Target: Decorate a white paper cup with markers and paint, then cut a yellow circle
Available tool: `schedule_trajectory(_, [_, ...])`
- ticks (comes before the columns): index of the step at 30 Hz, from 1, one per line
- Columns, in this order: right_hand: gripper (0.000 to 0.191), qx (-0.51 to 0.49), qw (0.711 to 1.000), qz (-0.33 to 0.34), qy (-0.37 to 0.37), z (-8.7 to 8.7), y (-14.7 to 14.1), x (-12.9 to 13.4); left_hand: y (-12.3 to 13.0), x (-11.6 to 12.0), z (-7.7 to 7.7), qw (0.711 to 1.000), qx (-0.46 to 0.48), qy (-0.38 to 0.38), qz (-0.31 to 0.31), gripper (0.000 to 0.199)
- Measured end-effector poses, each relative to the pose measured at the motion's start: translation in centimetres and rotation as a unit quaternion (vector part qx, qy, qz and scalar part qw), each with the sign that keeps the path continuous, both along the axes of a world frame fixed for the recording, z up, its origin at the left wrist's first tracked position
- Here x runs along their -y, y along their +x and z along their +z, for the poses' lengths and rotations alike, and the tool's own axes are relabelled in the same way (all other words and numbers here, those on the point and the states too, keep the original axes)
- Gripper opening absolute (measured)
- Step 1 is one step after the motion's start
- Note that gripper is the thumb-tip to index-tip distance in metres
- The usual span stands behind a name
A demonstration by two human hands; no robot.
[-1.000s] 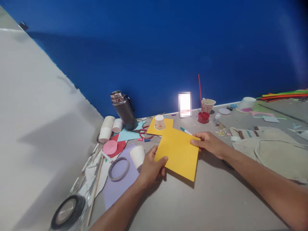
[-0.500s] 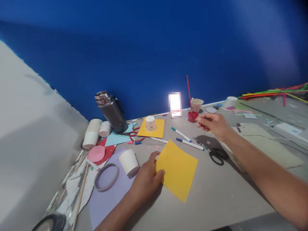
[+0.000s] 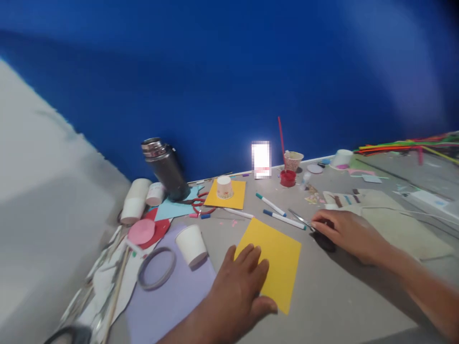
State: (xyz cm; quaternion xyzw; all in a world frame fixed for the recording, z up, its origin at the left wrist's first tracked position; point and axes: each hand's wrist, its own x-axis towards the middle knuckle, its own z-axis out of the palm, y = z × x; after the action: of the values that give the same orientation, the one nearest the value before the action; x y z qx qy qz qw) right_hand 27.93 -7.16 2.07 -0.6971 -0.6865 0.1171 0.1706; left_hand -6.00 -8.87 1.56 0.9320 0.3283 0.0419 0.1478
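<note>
A yellow square of paper lies on the table in front of me. My left hand rests on its left part, fingers spread, with the thumb pointing right. On the right, my right hand is closed at the black-handled scissors; its fingers hide part of the handles, while the metal blades point up and left. Two felt-tip pens lie just beyond the yellow paper: one with a teal cap, another with a blue cap. A white paper cup lies tilted left of my left hand.
A dark flask leans at the wall beside red-handled scissors. A small cup stands on another yellow sheet. Purple paper holds a tape roll. A red pot and beige cloth are farther right.
My left hand has let go of the yellow paper's edge and now lies spread on it; the paper is down on the table. My right hand has come down to the black-handled scissors.
</note>
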Motion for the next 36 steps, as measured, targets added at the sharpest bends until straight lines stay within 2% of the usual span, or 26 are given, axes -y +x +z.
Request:
schedule_trajectory(3, [0.028, 0.043, 0.998, 0.05, 0.016, -0.7, -1.1, -0.3, 0.6, 0.3, 1.2, 0.999, -0.048, 0.003, 0.006, 0.037])
schedule_trajectory(5, [0.029, 0.06, 0.995, 0.075, 0.039, -1.0, -2.1, -1.1, 0.8, 0.2, 1.5, 0.997, -0.071, 0.014, 0.014, 0.033])
schedule_trajectory(9, [0.027, 0.144, 0.982, 0.101, 0.066, -1.0, -4.0, -2.9, 0.5, -0.2, 1.3, 0.995, -0.087, 0.038, 0.013, 0.021])
schedule_trajectory(13, [0.021, 0.206, 0.973, 0.101, 0.033, -0.8, -4.9, -4.5, 0.3, -0.4, 0.8, 0.995, -0.091, 0.052, 0.008, 0.019])
schedule_trajectory(17, [0.018, 0.193, 0.975, 0.106, -0.016, -1.3, -4.9, -5.2, 0.4, -0.4, 0.7, 0.994, -0.085, 0.062, 0.009, 0.019])
schedule_trajectory(24, [0.019, 0.167, 0.981, 0.096, -0.034, -1.8, -5.1, -5.2, 0.4, -0.5, 0.3, 0.996, -0.064, 0.061, 0.022, 0.014])
schedule_trajectory(28, [0.024, 0.141, 0.985, 0.09, -0.049, -0.9, -4.8, -5.4, 0.3, -0.7, -0.2, 0.996, -0.055, 0.069, 0.024, 0.012])
schedule_trajectory(32, [0.035, 0.135, 0.988, 0.044, -0.055, 1.3, -3.9, -6.5, 0.2, -0.7, -0.5, 0.996, -0.037, 0.079, 0.021, 0.007])
schedule_trajectory(36, [0.03, 0.145, 0.987, 0.034, -0.066, 3.0, -4.4, -8.3, 0.3, -0.6, -0.8, 0.994, -0.023, 0.104, 0.026, 0.004])
